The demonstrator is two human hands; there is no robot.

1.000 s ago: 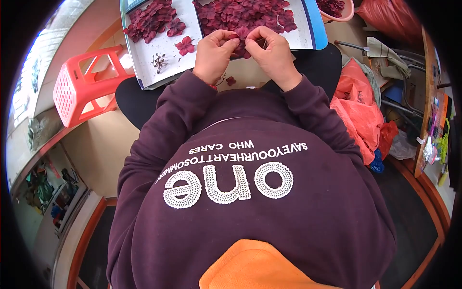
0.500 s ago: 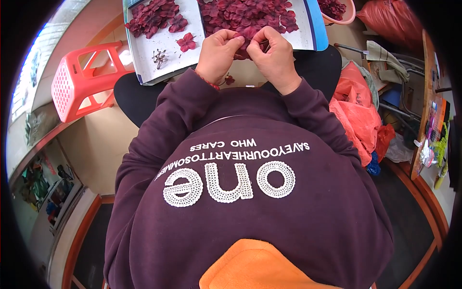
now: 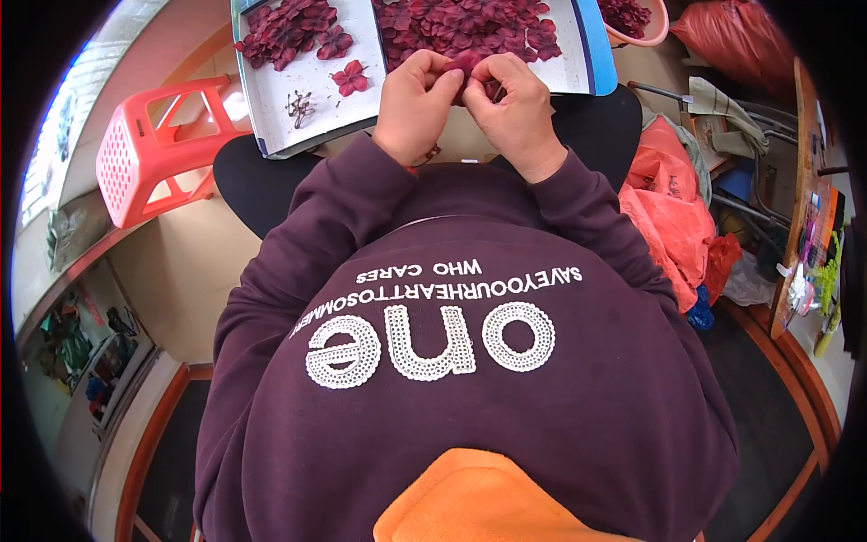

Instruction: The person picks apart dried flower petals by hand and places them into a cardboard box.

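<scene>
Close together over the front edge of the tray, my two hands pinch a dark red artificial flower (image 3: 465,61). My left hand (image 3: 417,104) is closed, thumb and index finger at the flower's left side. Opposite it, my right hand (image 3: 517,113) is closed with the thumb and fingers drawn together; a small dark bit shows between them, too small to make out. The fingers hide most of the flower. Beyond them, many loose red flowers (image 3: 461,27) fill the right compartment. On the left lie a heap of flowers (image 3: 287,34), one single flower (image 3: 350,79) and some thin dark stems (image 3: 300,109).
The white divided tray (image 3: 339,126) rests on my lap. To the left stands a pink plastic stool (image 3: 135,163). At the right are a pink basin (image 3: 655,27) with more petals, a red sack (image 3: 741,45), red plastic bags (image 3: 668,208) and a wooden table edge (image 3: 790,226).
My left hand has turned and shifted slightly right, covering its wrist band. The held flower sits a little higher between my fingers. Tray and loose flowers look unmoved.
</scene>
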